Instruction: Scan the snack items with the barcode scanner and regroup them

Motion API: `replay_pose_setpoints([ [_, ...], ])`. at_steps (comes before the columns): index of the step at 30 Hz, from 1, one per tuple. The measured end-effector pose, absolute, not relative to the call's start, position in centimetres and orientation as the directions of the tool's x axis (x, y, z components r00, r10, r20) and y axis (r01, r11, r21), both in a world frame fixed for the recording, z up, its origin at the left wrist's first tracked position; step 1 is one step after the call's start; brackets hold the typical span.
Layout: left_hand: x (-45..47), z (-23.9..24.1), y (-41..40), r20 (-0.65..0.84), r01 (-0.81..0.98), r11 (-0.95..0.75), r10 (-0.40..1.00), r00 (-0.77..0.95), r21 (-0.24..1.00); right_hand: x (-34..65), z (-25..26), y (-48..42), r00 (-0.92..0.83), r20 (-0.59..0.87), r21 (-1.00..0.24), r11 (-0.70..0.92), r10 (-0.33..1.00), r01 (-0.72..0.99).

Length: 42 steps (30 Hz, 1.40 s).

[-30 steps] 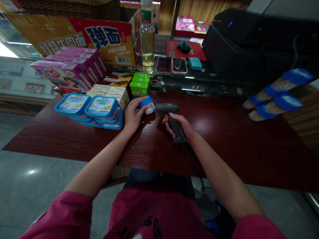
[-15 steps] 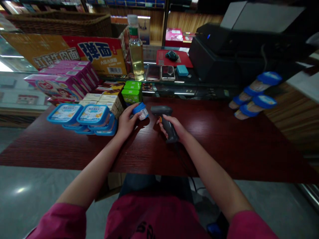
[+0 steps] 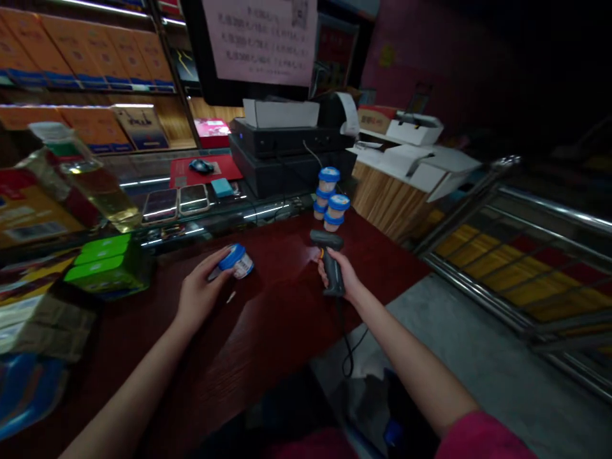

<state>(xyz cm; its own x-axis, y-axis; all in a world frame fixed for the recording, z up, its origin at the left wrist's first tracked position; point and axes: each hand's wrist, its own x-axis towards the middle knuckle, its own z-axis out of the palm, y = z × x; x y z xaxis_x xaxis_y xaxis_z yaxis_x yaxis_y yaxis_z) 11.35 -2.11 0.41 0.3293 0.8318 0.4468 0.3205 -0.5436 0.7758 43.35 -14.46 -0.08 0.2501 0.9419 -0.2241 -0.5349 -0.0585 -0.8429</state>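
My left hand (image 3: pixel 203 287) is closed round a small round tub (image 3: pixel 238 261) with a blue lid and a printed label, tilted just above or on the dark red table (image 3: pixel 282 306); contact with the table is hard to tell. In my right hand (image 3: pixel 347 273) is a grey barcode scanner (image 3: pixel 333 264), gripped by its handle, with its head pointing left toward the tub. A black cord hangs from the handle. Beyond the scanner, several similar blue-lidded tubs (image 3: pixel 329 199) stand stacked in two columns at the table's far right corner.
Green boxes (image 3: pixel 102 264), cream cartons (image 3: pixel 57 319) and blue-rimmed containers (image 3: pixel 29 389) line the left side. Behind are a liquid-filled bottle (image 3: pixel 98 182), two phones (image 3: pixel 176 203), a mouse (image 3: pixel 201 166) and a black printer-like machine (image 3: pixel 287 143). A metal railing (image 3: pixel 535 268) stands right.
The view has swung to the right, bringing in the monitor and railing. My left hand has moved away from the green boxes with the tub, and the scanner is now nearer the stacked tubs.
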Motion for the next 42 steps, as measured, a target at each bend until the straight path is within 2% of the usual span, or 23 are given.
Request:
replay_pose_setpoints([
  [4, 22.2, 2.7, -1.0, 0.574, 0.168, -0.684, 0.699, 0.426, 0.71, 46.4, -0.4, -16.0, 0.594, -0.158, -0.817, 0.233, 0.789, -0.527],
  [7, 30.1, 5.2, 0.0, 0.691, 0.057, -0.783, 0.579, 0.432, 0.62, 47.0, -0.6, -16.2, 0.701, -0.143, -0.792, 0.344, 0.699, -0.504],
  [10, 36.8, 7.4, 1.5, 0.788, -0.014, -0.862, 0.456, 0.414, 0.506, 46.9, -0.6, -15.9, 0.717, -0.152, -0.791, 0.351, 0.681, -0.502],
  [13, 41.8, 8.5, 3.0, 0.818, -0.025, -0.899, 0.386, 0.427, 0.438, 46.7, -0.5, -15.6, 0.719, -0.156, -0.801, 0.34, 0.677, -0.493],
  [19, 45.1, 7.6, 3.8, 0.769, 0.052, -0.872, 0.455, 0.449, 0.486, 46.9, -0.7, -15.5, 0.725, -0.164, -0.808, 0.33, 0.669, -0.487],
  [26, 45.5, 7.2, 3.6, 0.745, 0.096, -0.886, 0.436, 0.505, 0.453, 47.0, -0.7, -15.4, 0.723, -0.164, -0.817, 0.319, 0.671, -0.481],
  [30, 43.2, 7.2, 2.0, 0.741, 0.125, -0.902, 0.414, 0.529, 0.414, 47.1, -0.5, -15.5, 0.719, -0.14, -0.818, 0.329, 0.681, -0.471],
  [34, 34.5, 4.7, 0.0, 0.738, 0.215, -0.927, 0.375, 0.561, 0.307, 47.3, -0.3, -16.7, 0.654, -0.169, -0.804, 0.28, 0.738, -0.524],
  [38, 21.9, 1.2, -1.5, 0.676, 0.398, -0.9, 0.406, 0.616, 0.177, 46.2, -0.2, -16.8, 0.404, -0.12, -0.825, 0.135, 0.907, -0.548],
  [40, 16.3, 0.3, -2.1, 0.692, 0.529, -0.828, 0.492, 0.528, 0.186, 44.0, 0.0, -15.8, 0.303, -0.107, -0.821, 0.087, 0.947, -0.564],
  [42, 11.8, 0.0, -2.4, 0.733, 0.653, -0.721, 0.571, 0.37, 0.232, 40.6, 0.2, -13.9, 0.203, -0.107, -0.813, 0.032, 0.973, -0.582],
])
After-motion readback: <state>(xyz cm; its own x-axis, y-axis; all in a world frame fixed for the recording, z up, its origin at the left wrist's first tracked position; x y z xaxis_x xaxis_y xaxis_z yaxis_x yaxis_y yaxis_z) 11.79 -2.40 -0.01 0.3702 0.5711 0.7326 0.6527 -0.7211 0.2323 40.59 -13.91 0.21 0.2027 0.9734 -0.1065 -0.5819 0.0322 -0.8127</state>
